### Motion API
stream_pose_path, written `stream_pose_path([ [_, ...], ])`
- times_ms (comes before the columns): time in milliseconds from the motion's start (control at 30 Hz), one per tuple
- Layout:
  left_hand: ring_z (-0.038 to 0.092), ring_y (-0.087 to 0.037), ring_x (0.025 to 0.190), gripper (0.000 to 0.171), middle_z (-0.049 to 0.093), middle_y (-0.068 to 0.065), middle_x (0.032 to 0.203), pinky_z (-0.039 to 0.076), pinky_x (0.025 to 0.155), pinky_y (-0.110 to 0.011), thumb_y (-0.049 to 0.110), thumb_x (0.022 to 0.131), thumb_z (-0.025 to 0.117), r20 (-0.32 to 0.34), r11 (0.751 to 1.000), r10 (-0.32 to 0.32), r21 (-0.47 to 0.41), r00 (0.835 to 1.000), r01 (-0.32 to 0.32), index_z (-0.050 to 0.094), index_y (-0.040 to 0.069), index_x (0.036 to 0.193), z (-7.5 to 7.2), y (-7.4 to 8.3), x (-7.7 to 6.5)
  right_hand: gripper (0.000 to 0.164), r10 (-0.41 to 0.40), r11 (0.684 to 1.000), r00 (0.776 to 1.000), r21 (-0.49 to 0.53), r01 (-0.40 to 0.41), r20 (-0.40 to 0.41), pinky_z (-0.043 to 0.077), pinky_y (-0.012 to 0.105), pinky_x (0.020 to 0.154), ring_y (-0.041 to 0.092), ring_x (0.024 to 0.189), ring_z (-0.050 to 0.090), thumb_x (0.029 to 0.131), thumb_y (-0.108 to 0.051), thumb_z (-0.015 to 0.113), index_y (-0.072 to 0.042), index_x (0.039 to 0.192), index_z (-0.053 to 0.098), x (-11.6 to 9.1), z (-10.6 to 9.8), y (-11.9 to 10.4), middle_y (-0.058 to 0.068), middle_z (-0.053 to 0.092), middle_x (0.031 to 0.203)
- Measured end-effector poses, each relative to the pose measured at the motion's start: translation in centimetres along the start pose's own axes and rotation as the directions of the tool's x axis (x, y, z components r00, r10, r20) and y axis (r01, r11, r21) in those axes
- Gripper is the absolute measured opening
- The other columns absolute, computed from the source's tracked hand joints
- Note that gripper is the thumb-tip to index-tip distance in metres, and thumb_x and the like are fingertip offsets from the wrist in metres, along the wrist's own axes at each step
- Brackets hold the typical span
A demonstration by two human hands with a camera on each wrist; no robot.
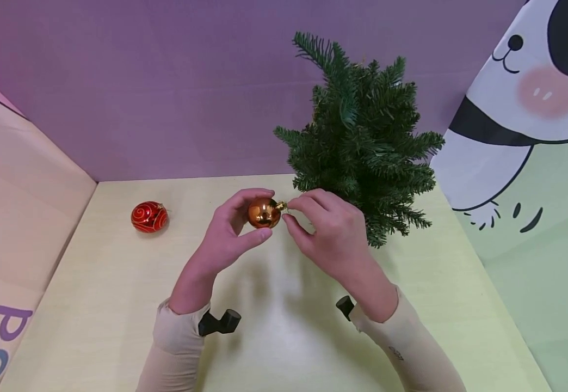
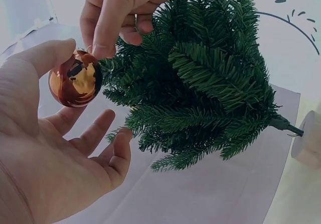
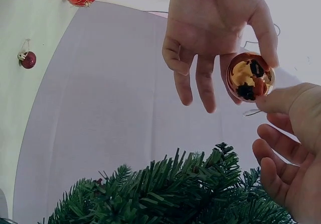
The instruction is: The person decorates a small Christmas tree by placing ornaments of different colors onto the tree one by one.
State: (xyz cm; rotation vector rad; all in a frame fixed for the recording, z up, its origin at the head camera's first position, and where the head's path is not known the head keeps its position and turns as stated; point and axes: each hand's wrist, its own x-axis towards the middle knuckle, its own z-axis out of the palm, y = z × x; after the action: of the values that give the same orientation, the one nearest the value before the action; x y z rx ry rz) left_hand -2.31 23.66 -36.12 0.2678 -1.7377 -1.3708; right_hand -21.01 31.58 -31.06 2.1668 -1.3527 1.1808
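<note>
A shiny copper-gold bauble (image 1: 264,213) is held up above the table between the thumb and fingers of my left hand (image 1: 232,227). Its gold cap (image 1: 281,206) points right, toward my right hand (image 1: 335,231), whose thumb and index finger pinch at the cap's hanging loop. In the right wrist view, part of a thin pale loop (image 3: 252,112) shows beside the fingertips. Just behind my right hand stands a small green artificial Christmas tree (image 1: 362,147). From the left wrist view, the bauble (image 2: 76,78) is level with the outer branches, with the tree (image 2: 210,83) beyond.
To the left on the pale table (image 1: 117,305) lies a red bauble (image 1: 149,216) with swirl patterns. A smaller dark red bauble (image 3: 28,60) with a string shows in the right wrist view. A purple backdrop (image 1: 166,87) and printed side panels (image 1: 524,179) enclose the table.
</note>
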Motion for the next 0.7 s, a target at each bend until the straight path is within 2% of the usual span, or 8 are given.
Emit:
stream_pose_path([
  [233, 0.056, -0.026, 0.106, 0.054, 0.056, -0.013, 0.122, 0.048, 0.091, -0.034, 0.009, 0.086, 0.073, 0.010, 1.000, -0.009, -0.004, 1.000, 0.009, 0.049, -0.006, 0.132, -0.1, -0.1, -0.3, 0.003, 0.013, 1.000, 1.000, 0.010, -0.013, 0.000, 0.051, 0.029, 0.056, 0.015, 0.071, 0.062, 0.081, -0.008, 0.072, -0.009, 0.083, 0.070, -0.1, 0.1, 0.0, 0.002, 0.066, 0.082],
  [433, 0.057, -0.025, 0.107, 0.053, 0.056, -0.015, 0.123, 0.047, 0.092, -0.033, 0.002, 0.085, 0.071, -0.003, 1.000, -0.010, -0.013, 1.000, 0.010, 0.049, -0.007, 0.132, -0.3, -0.1, -0.5, 0.004, 0.038, 0.998, 0.999, 0.054, -0.037, -0.018, 0.047, 0.028, 0.052, 0.015, 0.067, 0.061, 0.081, -0.004, 0.066, -0.008, 0.080, 0.067, -0.1, -0.2, -0.1, 0.002, 0.066, 0.081],
  [567, 0.057, -0.024, 0.106, 0.052, 0.057, -0.013, 0.122, 0.047, 0.091, -0.033, -0.001, 0.084, 0.070, -0.020, 0.999, -0.024, -0.023, 1.000, 0.023, 0.049, -0.009, 0.131, -0.5, -0.3, -0.7, 0.006, 0.057, 0.996, 0.998, 0.074, -0.055, -0.025, 0.043, 0.026, 0.047, 0.013, 0.058, 0.056, 0.082, -0.005, 0.062, -0.008, 0.078, 0.065, 0.1, -0.7, -0.2, 0.002, 0.065, 0.079],
  [700, 0.057, -0.025, 0.105, 0.051, 0.057, -0.014, 0.123, 0.048, 0.088, -0.032, 0.002, 0.085, 0.070, -0.029, 0.997, -0.066, -0.043, 0.997, 0.064, 0.050, -0.008, 0.130, -0.7, -0.9, -1.2, 0.006, 0.067, 0.995, 0.997, 0.072, -0.065, -0.032, 0.037, 0.025, 0.041, 0.011, 0.049, 0.050, 0.081, -0.004, 0.061, -0.008, 0.078, 0.064, 0.1, -0.9, -0.3, 0.003, 0.065, 0.076],
])
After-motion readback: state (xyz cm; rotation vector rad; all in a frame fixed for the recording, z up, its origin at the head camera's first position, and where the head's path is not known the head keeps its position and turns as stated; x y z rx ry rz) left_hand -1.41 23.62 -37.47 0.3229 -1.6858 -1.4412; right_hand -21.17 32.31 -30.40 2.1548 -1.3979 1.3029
